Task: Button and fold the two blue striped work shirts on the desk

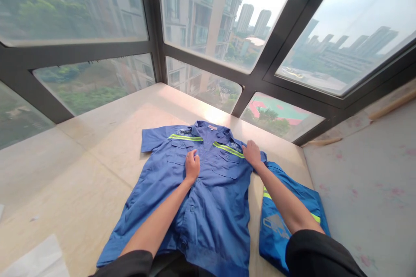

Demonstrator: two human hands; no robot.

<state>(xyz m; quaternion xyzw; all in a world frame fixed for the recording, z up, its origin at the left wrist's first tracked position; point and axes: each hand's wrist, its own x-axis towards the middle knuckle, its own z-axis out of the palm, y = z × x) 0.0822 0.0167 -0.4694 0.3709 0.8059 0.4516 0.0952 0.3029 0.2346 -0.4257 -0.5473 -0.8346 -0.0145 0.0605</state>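
Note:
A blue short-sleeved work shirt (214,207) lies spread face up, collar away from me, with yellow-green reflective stripes across the chest and two flap pockets. My left hand (193,166) is closed over the middle of the shirt front, beside the button edge; whatever its curled fingers hold, if anything, is hidden. My right hand (252,154) rests on the shirt's right shoulder near the sleeve, fingers laid out over the cloth. Below my right forearm is a folded brighter blue garment (276,225) with reflective stripes and a grey print.
The pale stone ledge (94,173) carries both garments. Dark window frames (208,67) border it at the back. A flower-patterned wall (367,190) stands at the right. White paper (37,259) lies at the lower left.

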